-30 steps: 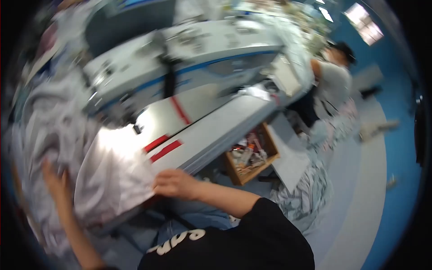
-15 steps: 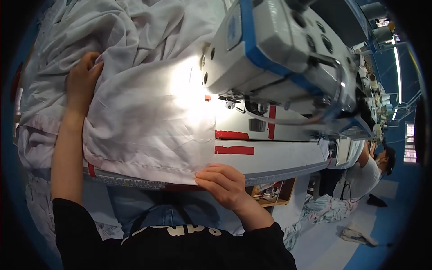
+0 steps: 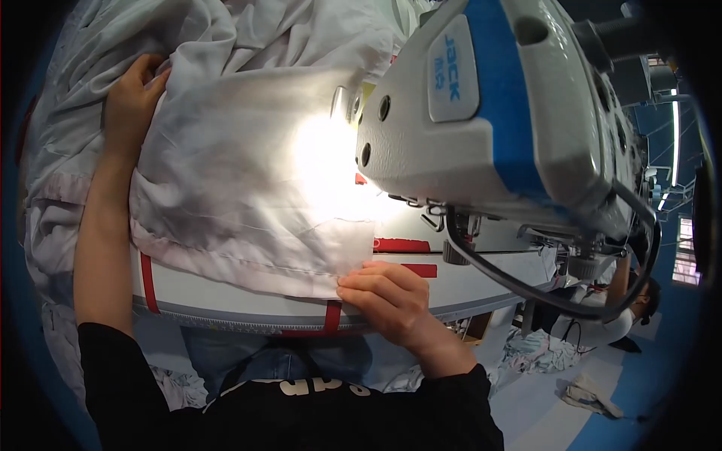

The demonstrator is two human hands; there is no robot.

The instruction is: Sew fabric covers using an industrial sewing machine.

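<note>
Our left hand (image 3: 129, 96) grips a fold at the far left of the white fabric (image 3: 248, 188), keeping the panel spread flat across the sewing table (image 3: 226, 289). Our right hand (image 3: 387, 297) pinches its near hemmed corner at the table edge. The sewing machine (image 3: 496, 113) looms right, its lamp glaring, blocking our view of the needle.

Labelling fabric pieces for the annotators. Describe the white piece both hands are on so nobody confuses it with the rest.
Start at the big white and blue sewing machine on the white table. Left of its bright lamp a smooth, flat white fabric panel lies spread. The left hand holds its far corner, and the right hand pins its stitched near corner. The pile of white cloth behind is crumpled; this piece is flat.
</note>
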